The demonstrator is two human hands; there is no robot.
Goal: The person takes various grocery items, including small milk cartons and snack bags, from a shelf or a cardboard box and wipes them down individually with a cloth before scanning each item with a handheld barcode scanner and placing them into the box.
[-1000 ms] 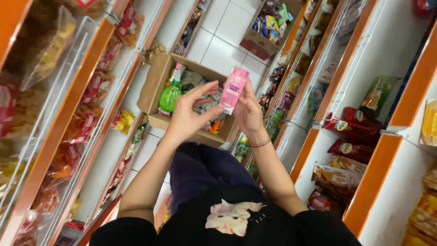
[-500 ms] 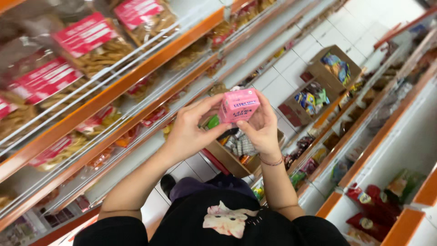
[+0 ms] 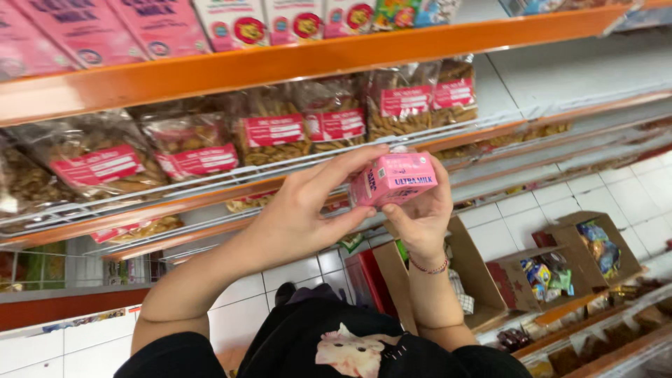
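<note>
Now both hands close on a small pink carton (image 3: 394, 179), pinching it between them: the left hand (image 3: 301, 217) has its fingers curled over the carton's top edge and its thumb pressed against the near left end, while the right hand (image 3: 420, 217) cups the carton from below and behind, fingers wrapped round its right side. Compared with half a second ago, the carton sits further right and a little lower in the view, and it has turned, so that a broad printed face now looks toward the camera where before a narrower end showed. Its long axis lies nearly level, running left to right with the right end tipped slightly upward; the small left end face points at the left palm. The carton is held in the air just in front of a wire shelf (image 3: 210, 175) of clear bags of snacks (image 3: 269, 133) with pink labels, and is not touching it. Since the earlier frames the view has swung up and closer to the shelving, so an orange shelf edge (image 3: 280, 66) with pink boxes (image 3: 84, 31) above it now fills the top, where earlier the floor and aisle showed more. A bead bracelet (image 3: 428, 267) circles the right wrist. Lower right, open cardboard boxes (image 3: 532, 276) of packets stand on the white tiled floor (image 3: 651, 189).
</note>
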